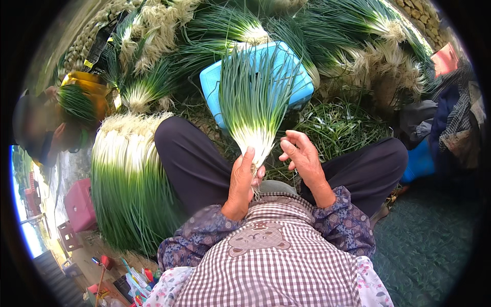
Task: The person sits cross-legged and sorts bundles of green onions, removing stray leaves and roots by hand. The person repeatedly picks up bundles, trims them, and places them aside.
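A bunch of green onions [257, 103] is gripped near its roots by my left hand [243, 180], its green leaves fanned out away from me. The leaves lie across the top of an upturned light-blue plastic stool or crate [210, 86]. My right hand [305, 163] is just right of the white stems, apart from them, with fingers partly bent and nothing in them. Beside my knee on the left lies a large stack of cleaned green onions [128, 180], roots pointing away from me.
More green onion bundles [368, 23] with rooty ends lie across the far side. Leaf trimmings [341, 128] cover the ground beyond my right knee. Another person [42, 122] at the far left holds green onions [76, 103]. A pink plastic stool [80, 205] stands left of the stack.
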Demonstrator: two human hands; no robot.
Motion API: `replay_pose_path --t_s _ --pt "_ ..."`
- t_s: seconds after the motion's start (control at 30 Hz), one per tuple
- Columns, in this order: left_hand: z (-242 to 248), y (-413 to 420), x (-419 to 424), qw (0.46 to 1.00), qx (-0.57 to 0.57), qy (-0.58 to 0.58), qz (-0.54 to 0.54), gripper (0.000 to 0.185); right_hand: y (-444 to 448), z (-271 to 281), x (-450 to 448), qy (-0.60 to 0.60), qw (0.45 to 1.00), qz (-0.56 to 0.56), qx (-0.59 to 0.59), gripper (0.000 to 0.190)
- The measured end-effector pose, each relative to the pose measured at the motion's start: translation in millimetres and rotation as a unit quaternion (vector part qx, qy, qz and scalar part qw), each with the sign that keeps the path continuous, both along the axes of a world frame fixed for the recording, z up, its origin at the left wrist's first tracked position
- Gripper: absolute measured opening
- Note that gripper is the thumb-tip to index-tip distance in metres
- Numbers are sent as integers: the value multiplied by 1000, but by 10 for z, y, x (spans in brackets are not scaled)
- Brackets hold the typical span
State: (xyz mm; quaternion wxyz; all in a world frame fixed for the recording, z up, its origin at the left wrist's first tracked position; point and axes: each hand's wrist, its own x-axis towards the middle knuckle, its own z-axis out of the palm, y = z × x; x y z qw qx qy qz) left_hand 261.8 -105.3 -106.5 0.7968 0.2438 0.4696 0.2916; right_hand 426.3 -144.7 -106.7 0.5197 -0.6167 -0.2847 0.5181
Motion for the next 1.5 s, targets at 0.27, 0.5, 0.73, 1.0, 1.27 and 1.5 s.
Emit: replay_pose_path --t_s 0.27,0.5,0.73,1.0,1.27,1.5 --pt "-112 -25 -33 998 51 37 15 41 -284 376 -123 191 959 192 84 15" --pt "-157 -55 -152 1000 -4 2 6 44 -137 -11 63 -42 989 112 -88 51" --pt "-140 -71 -202 993 104 46 12 33 -36 -98 -387 -123 974 184 47 16" --pt "-4 -152 -95 992 125 22 -12 43 -327 173 -83 120 969 217 -14 20" --pt "26 -75 -142 994 86 15 63 26 -331 485 199 322 903 240 154 23" --pt "-101 -69 -179 996 70 26 44 27 -44 143 76 -274 939 204 -21 13"
